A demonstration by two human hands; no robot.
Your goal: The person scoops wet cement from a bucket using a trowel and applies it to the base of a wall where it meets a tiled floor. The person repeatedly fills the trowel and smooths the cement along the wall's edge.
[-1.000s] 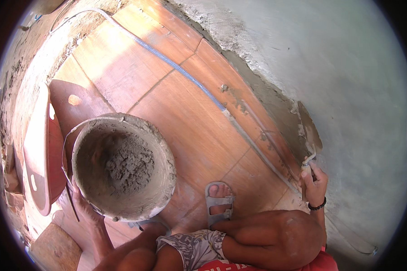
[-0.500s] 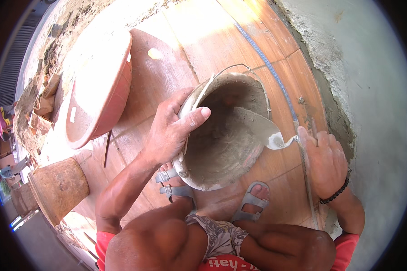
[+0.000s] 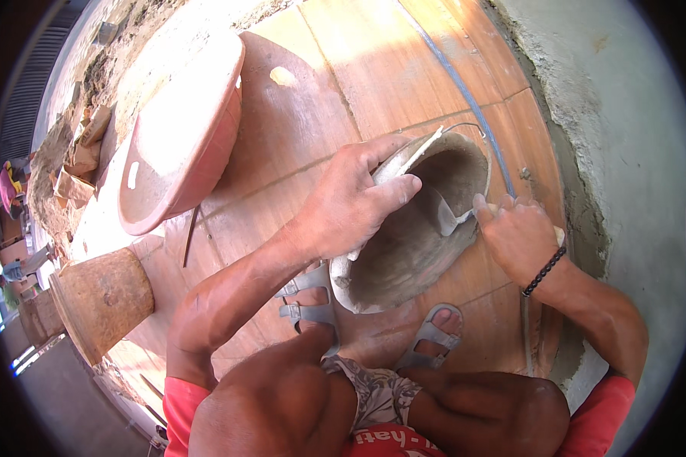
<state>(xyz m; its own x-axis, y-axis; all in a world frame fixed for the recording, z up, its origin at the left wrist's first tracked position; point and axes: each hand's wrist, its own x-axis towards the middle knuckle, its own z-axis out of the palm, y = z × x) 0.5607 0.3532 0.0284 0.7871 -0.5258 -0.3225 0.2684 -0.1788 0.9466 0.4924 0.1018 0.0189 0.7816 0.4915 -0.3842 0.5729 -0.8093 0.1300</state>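
1. The tiled floor (image 3: 312,99) is brown-orange and lies under both hands; a grey cable (image 3: 465,91) runs across it, beyond the fingers of the right hand.
2. The grey wall (image 3: 625,114) stands on the far side of the right hand, with a rough cement strip along its foot.
3. The red basin (image 3: 183,137) lies tilted on the floor, well apart from the fingers of the left hand, on their left side.
4. The bucket (image 3: 411,251) is tipped on its side between the two hands, its mouth turned toward the person. Its inside is coated with grey cement.
5. The round brown stump (image 3: 103,301) stands near the left elbow, far from the fingers.
6. The left hand (image 3: 347,206) grips the rim of the bucket: the fingers (image 3: 392,190) are closed over the edge, the thumb outside.
7. The right hand (image 3: 518,236) is closed around the handle of a trowel (image 3: 442,217), and the blade is inside the bucket, touching the cement. A black bead bracelet (image 3: 545,270) is on this wrist.
8. Two grey sandals (image 3: 312,305) on the person's feet are just below the bucket, near the fingers of both hands.
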